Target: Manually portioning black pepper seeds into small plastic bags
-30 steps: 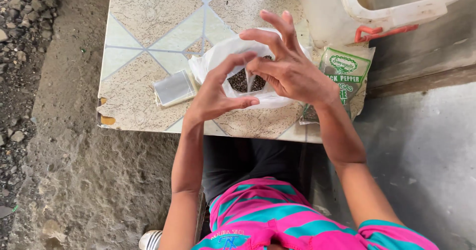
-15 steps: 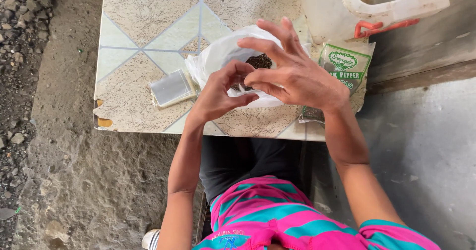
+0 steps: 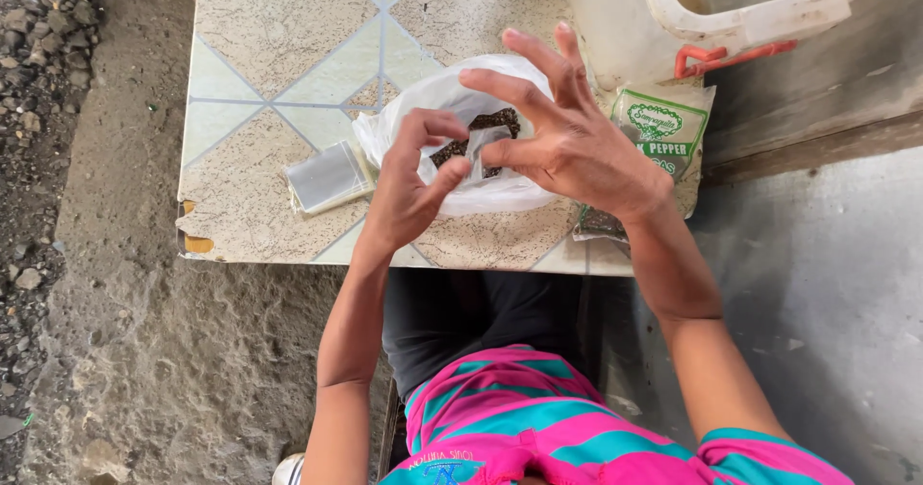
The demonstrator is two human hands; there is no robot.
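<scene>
tiled worktop (image 3: 288,52): patterned tile, chipped front edge, carrying everything.
white bucket (image 3: 615,24): far right corner.
plastic bag (image 3: 433,100): white, mid-worktop, holding dark grains.
green packet (image 3: 659,129): just right of bag.
left hand (image 3: 409,192): pinching small clear sachet (image 3: 481,144) of dark grains, upright over the bag.
right hand (image 3: 577,139): thumb and forefinger on sachet, other fingers spread.
empty sachets (image 3: 329,175): flat, left of bag.

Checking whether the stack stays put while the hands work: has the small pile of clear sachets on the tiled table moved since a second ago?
No. The clear sachets lie on the same tile, left of the white plastic bag, near the table's chipped corner.
</scene>
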